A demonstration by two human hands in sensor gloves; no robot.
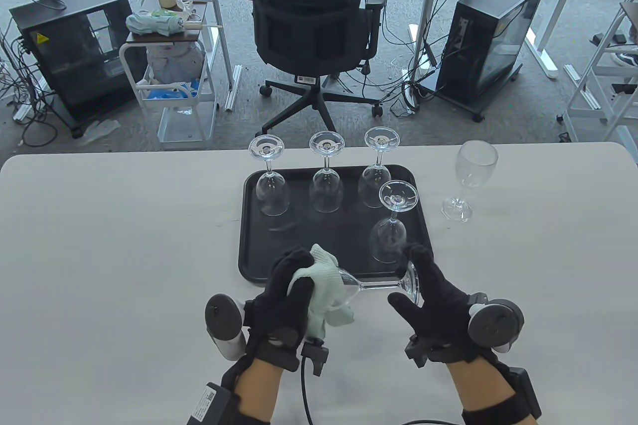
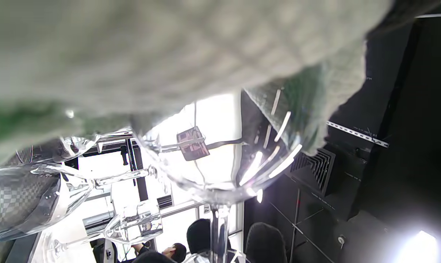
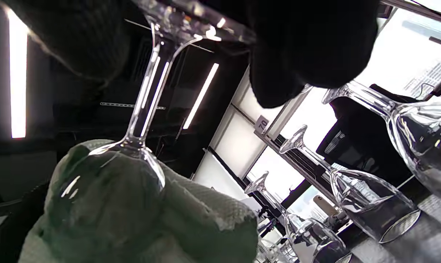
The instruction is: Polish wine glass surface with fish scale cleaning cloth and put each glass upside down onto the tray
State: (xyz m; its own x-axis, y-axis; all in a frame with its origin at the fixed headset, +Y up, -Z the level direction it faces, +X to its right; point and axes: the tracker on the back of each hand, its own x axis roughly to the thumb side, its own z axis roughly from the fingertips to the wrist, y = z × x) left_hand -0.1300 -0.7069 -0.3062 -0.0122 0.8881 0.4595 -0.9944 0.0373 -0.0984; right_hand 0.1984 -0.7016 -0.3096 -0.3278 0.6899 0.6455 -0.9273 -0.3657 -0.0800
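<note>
A wine glass (image 1: 371, 286) lies sideways in the air just in front of the black tray (image 1: 254, 245). My left hand (image 1: 289, 285) grips its bowl through the pale green cloth (image 1: 324, 290), which wraps the bowl (image 2: 220, 160). My right hand (image 1: 423, 285) holds the glass by its foot (image 1: 412, 283), fingers curled round the foot (image 3: 191, 18). The stem (image 3: 147, 95) runs down to the cloth-covered bowl (image 3: 125, 190). Several glasses stand upside down on the tray: three along the back (image 1: 325, 186) and one at the front right (image 1: 391, 230). One glass (image 1: 471, 173) stands upright on the table, right of the tray.
The white table (image 1: 99, 245) stretches wide on both sides of the tray. An office chair (image 1: 309, 26) stands behind the far edge, with computer cases (image 1: 491, 41) and a cart (image 1: 172, 71) on the floor beyond.
</note>
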